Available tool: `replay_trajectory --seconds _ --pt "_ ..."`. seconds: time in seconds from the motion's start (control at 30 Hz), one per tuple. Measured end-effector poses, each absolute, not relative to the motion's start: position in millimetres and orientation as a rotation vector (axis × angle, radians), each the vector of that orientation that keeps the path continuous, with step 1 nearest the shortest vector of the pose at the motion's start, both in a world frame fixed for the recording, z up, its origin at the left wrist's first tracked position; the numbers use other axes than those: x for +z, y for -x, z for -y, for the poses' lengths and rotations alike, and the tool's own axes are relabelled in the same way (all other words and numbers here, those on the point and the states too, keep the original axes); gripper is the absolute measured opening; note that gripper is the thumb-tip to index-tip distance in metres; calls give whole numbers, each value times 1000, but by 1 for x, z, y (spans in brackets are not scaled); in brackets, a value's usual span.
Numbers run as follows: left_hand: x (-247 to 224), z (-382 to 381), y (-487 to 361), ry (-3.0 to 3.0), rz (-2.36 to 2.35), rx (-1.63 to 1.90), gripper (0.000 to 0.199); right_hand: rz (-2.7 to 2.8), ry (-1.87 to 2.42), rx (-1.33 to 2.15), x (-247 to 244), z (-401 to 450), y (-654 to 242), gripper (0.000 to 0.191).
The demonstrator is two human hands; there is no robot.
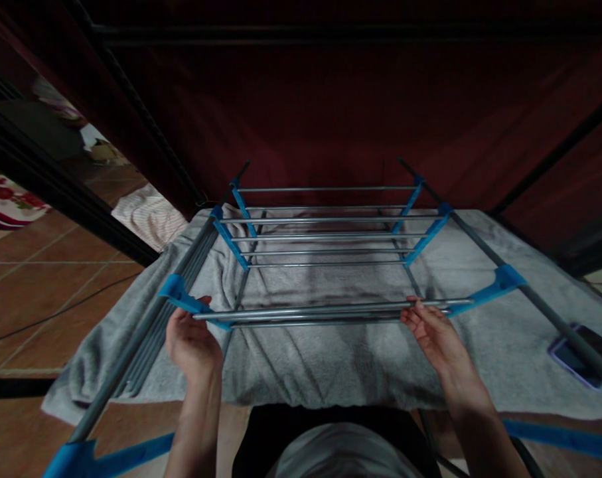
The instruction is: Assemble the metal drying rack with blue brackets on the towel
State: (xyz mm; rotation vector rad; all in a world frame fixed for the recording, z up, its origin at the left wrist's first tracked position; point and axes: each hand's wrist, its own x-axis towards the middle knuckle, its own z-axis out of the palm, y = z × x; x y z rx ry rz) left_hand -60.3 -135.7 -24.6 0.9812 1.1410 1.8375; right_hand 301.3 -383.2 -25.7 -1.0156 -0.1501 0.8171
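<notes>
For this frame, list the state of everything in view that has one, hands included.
Left hand: fingers curled near rod's end, grip unclear
Right hand: pinching rod
Thin grey metal rod: held crosswise
Blue-and-grey rack frame: partly fitted with crossbars
Loose grey tubes: lying side by side
Grey fabric cover: spread, wrinkled
Dark-screened phone: lying flat
Pale striped cloth: crumpled

No readable text, labels (none legible)

A single head-worn camera looks forward and steeply down from above the wearer's lap, seen at bottom centre; both forearms enter close from the lower edge; a dark red panel [301,113] faces the lens across the upper frame.
</notes>
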Motion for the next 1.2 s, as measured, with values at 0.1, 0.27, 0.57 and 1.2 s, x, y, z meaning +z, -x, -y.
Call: replay_trajectory --seconds 0.1,0.27,0.57,1.2 --pt "-18 129 60 -949 -1129 1814 16 150 1020 819 -26 383 -302 20" --pt "-14 128 49 -1154 -1140 1835 23 144 1012 824 -30 384 -303 18" --pt "-20 121 52 -1277 -1249 1734 30 151 1004 837 -33 384 -305 17" --pt "-16 104 41 -978 -1313 1750 40 132 960 907 -34 383 -298 18"
